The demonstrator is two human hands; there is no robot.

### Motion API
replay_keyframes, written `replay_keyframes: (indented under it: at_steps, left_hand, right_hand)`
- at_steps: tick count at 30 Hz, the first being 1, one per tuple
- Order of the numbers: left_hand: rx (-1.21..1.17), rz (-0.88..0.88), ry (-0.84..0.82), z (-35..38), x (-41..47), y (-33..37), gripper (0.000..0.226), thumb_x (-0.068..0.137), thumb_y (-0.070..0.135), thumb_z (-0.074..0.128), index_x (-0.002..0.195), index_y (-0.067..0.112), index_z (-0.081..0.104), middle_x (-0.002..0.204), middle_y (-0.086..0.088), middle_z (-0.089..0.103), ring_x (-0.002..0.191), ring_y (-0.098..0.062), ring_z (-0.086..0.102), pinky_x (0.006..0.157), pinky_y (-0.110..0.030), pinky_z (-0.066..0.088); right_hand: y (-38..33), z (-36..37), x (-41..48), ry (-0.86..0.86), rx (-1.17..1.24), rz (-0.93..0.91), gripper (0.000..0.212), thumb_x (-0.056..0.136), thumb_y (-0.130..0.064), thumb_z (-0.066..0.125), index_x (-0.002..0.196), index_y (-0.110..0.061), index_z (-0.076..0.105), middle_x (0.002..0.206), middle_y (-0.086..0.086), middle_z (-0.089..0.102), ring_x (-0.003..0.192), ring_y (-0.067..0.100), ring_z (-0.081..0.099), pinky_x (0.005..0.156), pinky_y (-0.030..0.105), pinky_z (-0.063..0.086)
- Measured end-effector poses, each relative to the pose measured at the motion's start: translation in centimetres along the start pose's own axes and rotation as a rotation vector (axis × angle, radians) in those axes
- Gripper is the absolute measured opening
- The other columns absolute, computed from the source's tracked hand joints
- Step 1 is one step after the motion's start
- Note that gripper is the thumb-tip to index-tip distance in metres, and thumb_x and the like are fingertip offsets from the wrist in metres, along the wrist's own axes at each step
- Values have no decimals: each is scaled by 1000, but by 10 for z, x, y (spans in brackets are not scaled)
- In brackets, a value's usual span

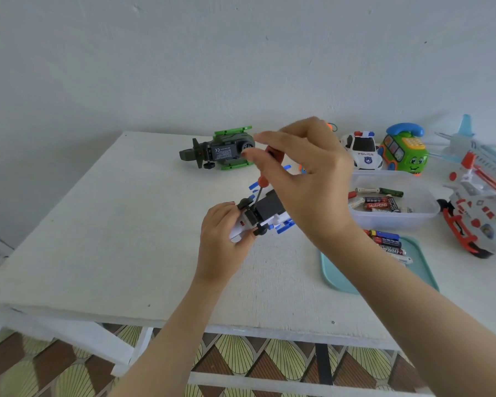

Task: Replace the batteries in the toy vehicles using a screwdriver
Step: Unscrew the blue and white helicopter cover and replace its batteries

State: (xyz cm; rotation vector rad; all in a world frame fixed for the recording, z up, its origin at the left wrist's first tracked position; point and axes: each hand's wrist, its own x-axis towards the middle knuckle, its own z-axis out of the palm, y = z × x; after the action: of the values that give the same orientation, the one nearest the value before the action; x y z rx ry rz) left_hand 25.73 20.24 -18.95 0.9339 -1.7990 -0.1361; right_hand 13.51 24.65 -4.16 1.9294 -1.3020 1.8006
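Gripping the white-and-blue toy vehicle (267, 213) from its left end, the left hand (221, 233) is curling fingers and thumb round the white body. Vehicle is lying belly-up near the middle of the table (121, 224), dark battery cover and black wheels facing up; can't tell whether it's resting on the top or lifted slightly. The right hand (309, 181) is pinching the red handle of the screwdriver (262, 183) between thumb and fingertips, fingers only loosely bent. Shaft is standing near upright, slightly tilted, tip pointing down at the underside beside the dark cover; exact contact too small to tell. Behind, well apart, the green toy vehicle (224, 151) is lying upside down near the far edge. Right of that, a clear tub (395, 218) is holding loose batteries (378, 200). Just in front, a teal tray (341, 275) is carrying a battery pile (388, 243), partly hidden by the right forearm. At far right, a police car (364, 153), green phone toy (404, 153), pale blue plane (464, 144) and red-and-white helicopter (476, 213) are standing.
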Motion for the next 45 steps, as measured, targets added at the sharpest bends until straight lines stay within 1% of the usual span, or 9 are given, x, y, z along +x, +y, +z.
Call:
replay_keyframes:
  at_steps: [4,9,15,18,23,29,34,38,45]
  left_hand:
    - [14,-14,-5,0,0,0,31,72,16,77,94,-3,69,94,-12,69,98,-16,53,88,-24,44]
    - [6,-17,-10,0,0,-1,33,71,14,79,97,-2,69,95,-10,69,99,-15,53,87,-25,45]
    - [7,-19,-5,0,0,0,31,70,12,78,95,-3,68,95,-12,68,98,-16,52,87,-23,44]
    - [8,-15,-6,1,1,-1,30,69,11,78,93,-4,68,94,-13,68,98,-17,52,88,-22,43]
    - [8,-14,-6,1,1,-1,29,70,12,78,92,-4,68,93,-12,68,98,-16,52,87,-25,45]
    - [12,-15,4,0,1,1,30,76,20,74,92,-3,68,93,-13,68,98,-16,52,88,-22,42]
    - [19,-30,-25,1,0,-2,31,68,7,83,93,-3,68,94,-13,68,98,-16,52,89,-22,42]
    - [17,-28,-26,0,1,-1,32,69,7,81,95,-4,67,95,-13,68,99,-17,52,91,-17,40]
    - [25,-33,-29,0,1,0,32,70,10,80,95,-4,67,95,-14,68,98,-17,52,92,-15,39]
  right_hand:
    - [3,-1,-2,-47,85,79,22,87,-7,65,107,0,67,81,5,71,76,16,66,80,28,52]
    - [1,-5,-4,-116,93,44,27,88,-7,62,114,0,67,104,9,68,112,10,59,90,13,43]
    - [6,-3,-1,-13,3,87,27,82,-20,72,105,-6,72,74,6,68,78,13,59,75,16,43]
    - [8,-4,-2,-85,81,150,28,90,-9,62,117,-2,64,82,6,71,84,12,66,83,23,51]
    - [6,-4,-2,-153,58,95,30,95,-18,53,117,-2,65,93,13,69,109,6,56,93,7,35]
    - [6,-2,-3,-10,-21,42,23,84,-14,71,104,-2,71,76,8,67,77,1,51,75,8,38]
    - [8,-6,-6,-120,33,58,23,93,-6,51,108,2,66,88,9,69,95,17,65,86,13,43]
    - [9,-7,-6,-6,-3,43,22,83,-19,72,98,-3,73,84,13,67,92,10,56,85,11,39]
    - [8,-9,-12,-42,118,141,21,92,-5,53,111,0,61,85,7,67,79,18,65,80,39,51]
